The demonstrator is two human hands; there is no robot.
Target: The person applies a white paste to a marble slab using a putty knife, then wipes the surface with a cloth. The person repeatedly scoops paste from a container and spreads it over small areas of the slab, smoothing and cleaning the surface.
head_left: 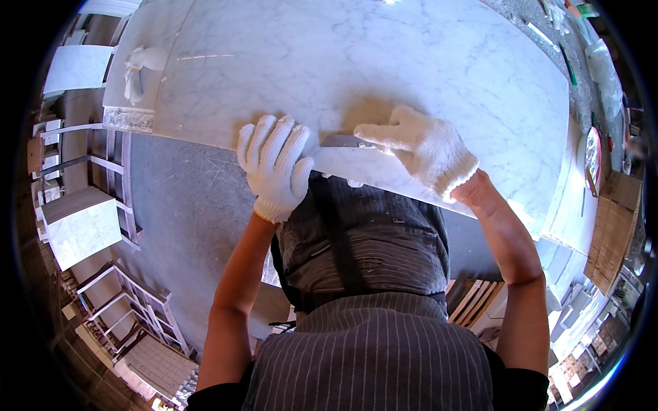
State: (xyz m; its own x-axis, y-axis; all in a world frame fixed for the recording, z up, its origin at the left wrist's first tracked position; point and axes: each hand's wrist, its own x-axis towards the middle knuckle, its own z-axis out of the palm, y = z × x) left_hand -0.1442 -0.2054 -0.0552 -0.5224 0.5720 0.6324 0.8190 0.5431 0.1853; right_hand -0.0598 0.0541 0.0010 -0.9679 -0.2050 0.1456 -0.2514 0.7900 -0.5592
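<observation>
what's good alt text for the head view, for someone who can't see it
A white-gloved left hand rests at the near edge of a large grey-veined white slab, while the gloved right hand extends one finger leftward. Dark pinstriped clothing fills the lower middle, and a crumpled white item lies at upper left.

The place looks like a stone workshop: a large, grey-veined white slab (343,68) spreads across the far side, pale frames (127,185) and a marble-faced block (86,231) stand left of a scuffed grey floor (185,219), and a cardboard box (615,236) sits on the right.
</observation>
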